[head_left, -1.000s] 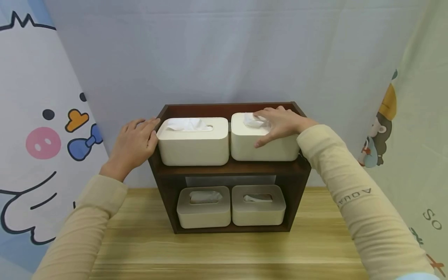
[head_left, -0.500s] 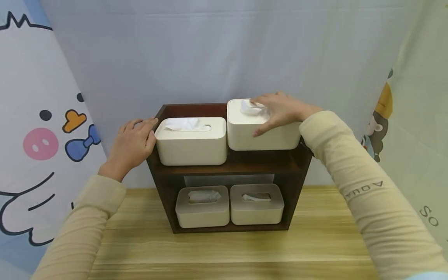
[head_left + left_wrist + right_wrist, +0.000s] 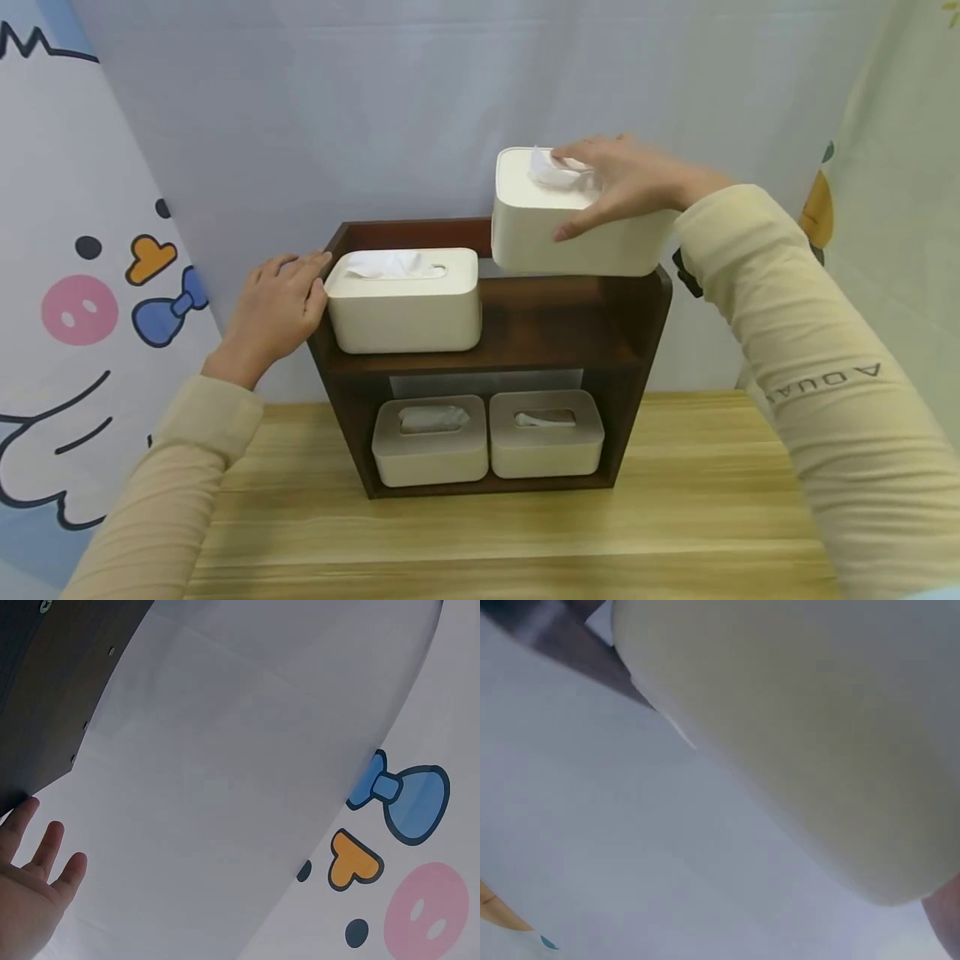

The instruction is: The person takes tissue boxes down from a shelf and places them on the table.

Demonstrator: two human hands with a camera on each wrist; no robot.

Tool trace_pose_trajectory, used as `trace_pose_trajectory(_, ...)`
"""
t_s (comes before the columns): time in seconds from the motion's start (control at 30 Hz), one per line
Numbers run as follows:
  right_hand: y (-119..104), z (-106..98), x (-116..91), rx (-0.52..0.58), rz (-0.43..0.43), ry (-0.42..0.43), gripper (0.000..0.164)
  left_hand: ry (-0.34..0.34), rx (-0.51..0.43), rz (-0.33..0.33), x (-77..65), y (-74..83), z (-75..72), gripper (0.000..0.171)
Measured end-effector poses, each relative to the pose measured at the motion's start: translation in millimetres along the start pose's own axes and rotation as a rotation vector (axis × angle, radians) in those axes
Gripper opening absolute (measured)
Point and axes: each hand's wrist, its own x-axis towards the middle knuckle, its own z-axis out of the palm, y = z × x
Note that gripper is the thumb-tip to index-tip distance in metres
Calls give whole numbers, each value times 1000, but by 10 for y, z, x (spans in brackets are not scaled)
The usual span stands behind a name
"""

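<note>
My right hand (image 3: 637,179) grips a cream tissue box (image 3: 588,242) from above, thumb on its front face and fingers reaching over the top, by the white tissue (image 3: 558,173). The box is held over the right half of the shelf's upper level; its side fills much of the right wrist view. My left hand (image 3: 273,308) rests at the top left edge of the dark brown shelf (image 3: 555,321), beside a second cream tissue box (image 3: 405,321). In the left wrist view, its fingers (image 3: 51,844) are spread, one fingertip at the shelf's corner.
Two more tissue boxes, a left one (image 3: 431,462) and a right one (image 3: 547,454), stand side by side on the lower level. The shelf stands on a wood-grain tabletop (image 3: 487,542). A pale curtain (image 3: 390,108) hangs behind, with printed cartoon cloths at both sides.
My right hand has lifted the right tissue box up from the upper level, to above the shelf's rim. The left hand has stayed at the shelf's left edge.
</note>
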Motion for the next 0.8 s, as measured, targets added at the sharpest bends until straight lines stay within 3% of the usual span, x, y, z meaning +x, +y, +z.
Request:
trace_pose_trajectory(0.4, 322, -268, -276, -26, 100, 51, 99, -6, 1, -4, -22, 4, -15, 45)
trace_pose_trajectory(0.8, 913, -257, -735, -6, 209, 59, 96, 9, 10, 2, -25, -2, -21, 45)
